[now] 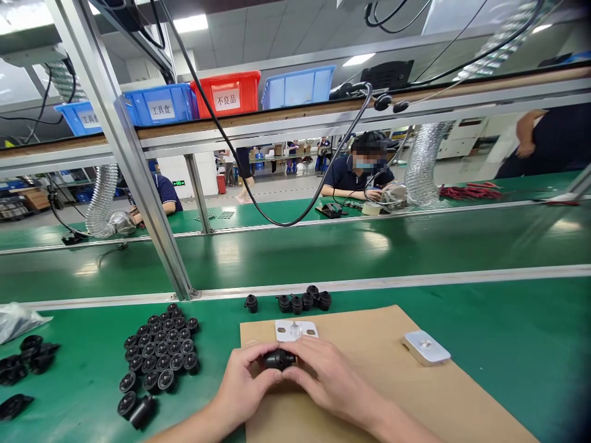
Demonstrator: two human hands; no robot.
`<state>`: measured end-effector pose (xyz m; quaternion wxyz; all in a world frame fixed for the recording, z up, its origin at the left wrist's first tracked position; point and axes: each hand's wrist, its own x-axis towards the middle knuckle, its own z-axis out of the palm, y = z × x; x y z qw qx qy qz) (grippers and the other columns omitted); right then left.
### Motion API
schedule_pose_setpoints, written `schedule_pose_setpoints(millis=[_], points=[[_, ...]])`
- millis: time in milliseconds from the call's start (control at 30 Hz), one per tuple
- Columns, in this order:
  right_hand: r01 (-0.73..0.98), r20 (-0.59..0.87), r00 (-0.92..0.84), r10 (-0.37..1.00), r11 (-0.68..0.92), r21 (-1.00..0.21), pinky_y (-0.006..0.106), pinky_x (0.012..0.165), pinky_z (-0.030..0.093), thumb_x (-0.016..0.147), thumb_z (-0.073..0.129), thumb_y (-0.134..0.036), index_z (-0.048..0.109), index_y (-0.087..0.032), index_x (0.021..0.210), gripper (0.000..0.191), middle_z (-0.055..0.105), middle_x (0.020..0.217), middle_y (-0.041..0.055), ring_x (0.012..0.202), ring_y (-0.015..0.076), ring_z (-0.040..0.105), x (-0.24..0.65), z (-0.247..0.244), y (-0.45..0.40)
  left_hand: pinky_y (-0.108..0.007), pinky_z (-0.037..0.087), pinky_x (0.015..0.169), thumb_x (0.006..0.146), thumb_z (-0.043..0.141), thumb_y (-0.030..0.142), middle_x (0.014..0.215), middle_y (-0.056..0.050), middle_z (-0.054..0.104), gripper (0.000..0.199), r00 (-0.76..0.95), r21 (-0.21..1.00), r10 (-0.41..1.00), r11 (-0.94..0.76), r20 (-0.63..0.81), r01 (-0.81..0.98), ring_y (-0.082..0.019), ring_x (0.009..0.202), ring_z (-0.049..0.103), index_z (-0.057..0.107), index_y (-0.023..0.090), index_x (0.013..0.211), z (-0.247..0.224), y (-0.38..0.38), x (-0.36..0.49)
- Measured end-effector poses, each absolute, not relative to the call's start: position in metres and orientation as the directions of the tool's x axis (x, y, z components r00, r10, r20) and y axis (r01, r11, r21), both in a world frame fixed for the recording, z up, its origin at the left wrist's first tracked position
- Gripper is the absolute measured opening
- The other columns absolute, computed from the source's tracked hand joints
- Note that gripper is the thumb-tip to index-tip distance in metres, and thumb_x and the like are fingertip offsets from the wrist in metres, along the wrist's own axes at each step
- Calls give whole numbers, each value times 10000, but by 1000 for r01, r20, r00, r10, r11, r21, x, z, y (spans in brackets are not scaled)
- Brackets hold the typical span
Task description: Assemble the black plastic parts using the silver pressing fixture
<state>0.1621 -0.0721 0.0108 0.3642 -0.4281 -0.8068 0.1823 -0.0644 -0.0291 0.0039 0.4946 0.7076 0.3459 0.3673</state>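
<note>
Between my two hands is a small black cylindrical plastic part, lying on its side over the brown cardboard sheet. My left hand grips its left end with thumb and fingers. On its right end the fingertips and thumb of my right hand are closed. Just beyond the fingers sits a silvery metal plate with slots. A second metal block rests at the cardboard's right side. Several black capped parts stand behind the cardboard's far edge.
Left of the cardboard, many black round parts stand in rows on the green table. More black pieces and a plastic bag lie far left. A metal post rises ahead; a black cable hangs down. A co-worker sits opposite.
</note>
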Motion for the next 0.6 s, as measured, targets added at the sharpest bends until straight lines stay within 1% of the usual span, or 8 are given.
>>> schedule_pose_setpoints(millis=[133, 200, 267, 333, 367, 433, 533, 600], points=[[526, 555, -465, 690, 719, -454, 407, 874, 530, 1064, 487, -91, 627, -235, 1364, 361, 736, 1240, 108, 1045, 277, 665, 167, 4, -68, -416, 572, 1100, 863, 824, 261, 1242, -92, 818, 368, 527, 984, 841, -171, 123, 43, -319, 1181, 739, 825, 234, 1230, -1, -28, -65], [541, 561, -494, 665, 740, -400, 411, 855, 520, 1063, 475, -93, 630, -230, 1352, 356, 734, 1233, 118, 1033, 285, 659, 167, 5, -67, -425, 566, 1121, 862, 829, 265, 1266, -98, 811, 385, 528, 987, 840, -161, 122, 28, -324, 1212, 732, 817, 225, 1245, -3, -28, -65], [581, 493, -449, 745, 663, -472, 414, 856, 521, 1048, 556, -150, 654, -225, 1310, 290, 747, 1170, 108, 1014, 291, 665, 165, 8, -69, -408, 578, 1084, 869, 835, 272, 1222, -93, 821, 362, 513, 972, 844, -224, 154, 75, -308, 1158, 743, 820, 229, 1229, -3, -29, -66], [621, 378, -367, 850, 527, -581, 409, 852, 524, 1033, 619, -219, 700, -218, 1183, 171, 763, 1068, 86, 973, 290, 682, 162, 12, -71, -372, 587, 1003, 877, 838, 276, 1126, -77, 830, 316, 495, 936, 843, -320, 212, 145, -280, 1059, 750, 826, 240, 1191, -1, -29, -66], [636, 329, -336, 882, 471, -611, 403, 844, 523, 1035, 627, -246, 714, -218, 1112, 120, 767, 1030, 76, 951, 286, 688, 160, 14, -72, -356, 583, 973, 884, 835, 272, 1099, -69, 828, 300, 492, 921, 838, -354, 235, 164, -269, 1031, 748, 825, 249, 1183, 0, -29, -66], [650, 298, -302, 905, 425, -630, 391, 824, 518, 1036, 637, -285, 720, -218, 1046, 108, 768, 990, 67, 917, 277, 693, 159, 18, -73, -337, 573, 955, 904, 819, 257, 1100, -55, 823, 283, 487, 906, 832, -388, 265, 170, -255, 1029, 747, 815, 270, 1187, 2, -29, -67], [602, 339, -269, 902, 432, -672, 377, 838, 521, 990, 707, -302, 718, -224, 1132, 162, 770, 1035, 64, 948, 271, 695, 159, 20, -73, -334, 564, 976, 915, 812, 232, 1141, -40, 822, 301, 483, 881, 812, -447, 327, 154, -249, 1062, 744, 800, 300, 1208, 1, -27, -68], [540, 351, -270, 897, 443, -716, 360, 837, 526, 982, 709, -262, 722, -245, 1180, 199, 775, 1055, 51, 956, 257, 700, 160, 20, -73, -338, 562, 978, 915, 810, 216, 1143, -36, 822, 320, 485, 844, 784, -514, 389, 153, -247, 1063, 737, 793, 308, 1221, -1, -27, -69]])
